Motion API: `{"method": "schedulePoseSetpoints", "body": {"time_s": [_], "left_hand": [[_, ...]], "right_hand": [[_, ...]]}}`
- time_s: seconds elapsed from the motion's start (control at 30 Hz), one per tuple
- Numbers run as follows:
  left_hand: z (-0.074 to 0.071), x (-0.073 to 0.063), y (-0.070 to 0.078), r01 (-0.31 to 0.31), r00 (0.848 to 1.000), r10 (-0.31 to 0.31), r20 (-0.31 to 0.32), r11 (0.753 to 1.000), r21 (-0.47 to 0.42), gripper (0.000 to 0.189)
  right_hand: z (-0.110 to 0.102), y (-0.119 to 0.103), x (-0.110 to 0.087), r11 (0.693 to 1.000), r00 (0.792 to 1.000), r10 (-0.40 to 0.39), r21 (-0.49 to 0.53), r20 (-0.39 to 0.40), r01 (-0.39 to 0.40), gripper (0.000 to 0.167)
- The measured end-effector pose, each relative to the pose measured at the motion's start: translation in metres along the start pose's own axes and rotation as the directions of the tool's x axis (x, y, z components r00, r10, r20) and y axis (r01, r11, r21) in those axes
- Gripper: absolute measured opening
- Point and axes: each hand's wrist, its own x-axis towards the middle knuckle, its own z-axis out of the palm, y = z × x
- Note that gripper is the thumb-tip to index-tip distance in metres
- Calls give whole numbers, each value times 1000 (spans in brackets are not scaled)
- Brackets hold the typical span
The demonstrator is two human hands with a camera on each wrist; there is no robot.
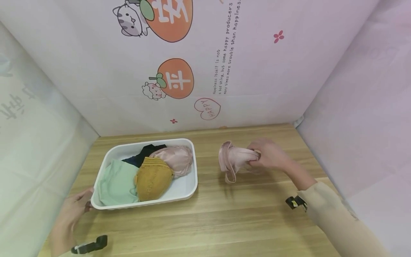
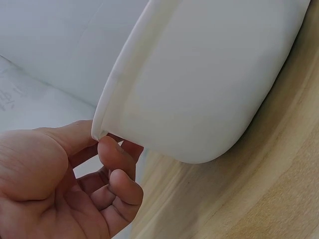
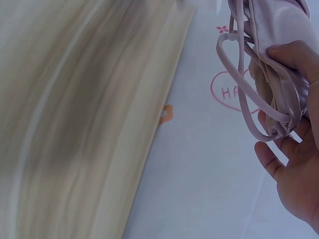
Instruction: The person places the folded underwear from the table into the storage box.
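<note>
My left hand (image 1: 71, 213) pinches the rim of a white plastic bin (image 1: 179, 194) at its near left corner. In the left wrist view, the fingers (image 2: 117, 157) curl under that rim. Inside the bin lie a mint green cloth item (image 1: 117, 184), a mustard yellow garment (image 1: 154, 180), a pink satin item (image 1: 178, 159) and a dark item (image 1: 144, 153) partly hidden behind them. Right of the bin, my right hand (image 1: 268, 154) grips a pink satin garment with thin straps (image 1: 237, 159), held above the table. Its straps hang in loops in the right wrist view.
The wooden table (image 1: 221, 221) extends in front and to the right of the bin. White printed sheets (image 1: 257, 89) close off the back and both sides. A black strap mount (image 1: 91, 245) sits on the left wrist, another (image 1: 296, 202) on the right.
</note>
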Motion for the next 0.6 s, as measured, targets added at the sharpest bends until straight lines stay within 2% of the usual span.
{"method": "schedulePoseSetpoints", "body": {"time_s": [0.27, 0.6], "left_hand": [[1, -1, -1, -26, 1000, 26, -1, 1000, -8, 72], [1, -3, 0, -36, 999, 36, -4, 999, 12, 75]], "right_hand": [[0, -10, 19, 997, 997, -71, -1, -23, 71, 24], [2, -27, 43, 995, 995, -100, 15, -8, 100, 25]]}}
